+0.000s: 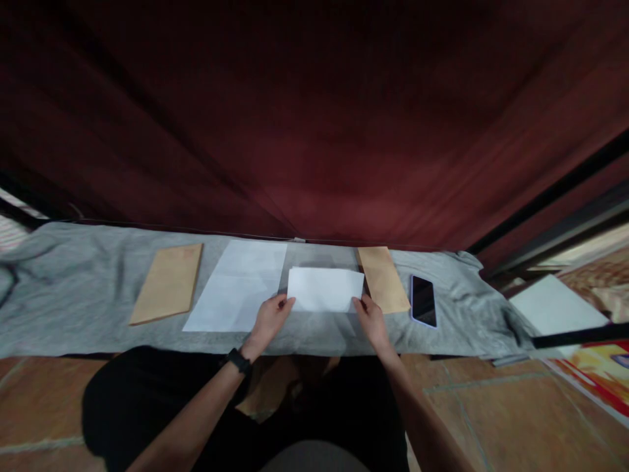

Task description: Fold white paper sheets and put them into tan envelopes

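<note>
A folded sheet of white paper (325, 288) is held by its two lower corners above the grey cloth. My left hand (270, 319) pinches its left corner between thumb and fingers, and a dark band circles that wrist. At the right corner my right hand (371, 320) grips the same paper. Just left of it lies a larger stack of white paper (236, 285), flat on the cloth. A brown envelope (386, 278) lies close by on the right, its left edge near the held paper.
Brown envelopes (170, 282) lie at the left on the grey cloth (88, 282). A phone (423, 301) with a pale purple case rests at the right. Behind rises a dark red curtain (314, 131). A white board (550, 305) and a dark bar (570, 337) stand at the far right.
</note>
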The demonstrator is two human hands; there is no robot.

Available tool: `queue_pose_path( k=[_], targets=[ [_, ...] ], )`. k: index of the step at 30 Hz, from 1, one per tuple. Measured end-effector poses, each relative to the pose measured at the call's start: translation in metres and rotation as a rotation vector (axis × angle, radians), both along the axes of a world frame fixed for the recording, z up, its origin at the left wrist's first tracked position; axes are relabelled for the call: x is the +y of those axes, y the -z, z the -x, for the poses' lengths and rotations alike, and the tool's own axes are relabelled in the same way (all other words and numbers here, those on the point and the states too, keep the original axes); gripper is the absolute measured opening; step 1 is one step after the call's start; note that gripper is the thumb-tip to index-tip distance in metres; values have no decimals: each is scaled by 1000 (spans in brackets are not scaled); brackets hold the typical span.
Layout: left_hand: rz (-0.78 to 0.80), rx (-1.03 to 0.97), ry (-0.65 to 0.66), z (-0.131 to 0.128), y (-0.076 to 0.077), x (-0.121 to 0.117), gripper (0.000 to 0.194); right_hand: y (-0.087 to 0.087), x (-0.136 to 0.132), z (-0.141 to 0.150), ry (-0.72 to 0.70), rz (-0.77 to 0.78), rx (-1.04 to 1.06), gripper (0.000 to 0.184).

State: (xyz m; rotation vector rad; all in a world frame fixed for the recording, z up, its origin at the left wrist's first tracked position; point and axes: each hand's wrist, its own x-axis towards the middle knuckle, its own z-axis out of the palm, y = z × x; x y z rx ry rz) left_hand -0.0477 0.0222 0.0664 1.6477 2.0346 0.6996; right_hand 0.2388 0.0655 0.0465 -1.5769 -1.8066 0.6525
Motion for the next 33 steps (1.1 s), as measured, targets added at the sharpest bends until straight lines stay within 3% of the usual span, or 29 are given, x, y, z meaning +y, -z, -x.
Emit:
queue_pose_path(
  k=[6, 14, 20, 22, 26, 30, 33],
  targets=[
    [87, 112, -66, -5, -2, 18, 32, -1, 19, 17, 102, 14, -247, 37],
    [204, 266, -133, -15, -4, 27, 29, 6, 24, 31, 107, -5, -531, 28],
    [264, 361, -109, -18, -5, 27, 30, 3, 18, 41, 160, -133, -583, 41],
    [260, 370, -94, -18, -5, 27, 30, 1, 16, 51, 96, -218, -556, 47],
    [271, 366, -76, -17, -8, 29, 26, 8, 12, 78, -162, -319, -497, 50],
    [272, 354, -69, -13, -11, 29, 23, 24, 10, 91, -136, -288, -528, 50],
    [175, 386, -93, -15, -8, 26, 26, 32, 8, 90, -109, -274, -536, 51]
  ],
)
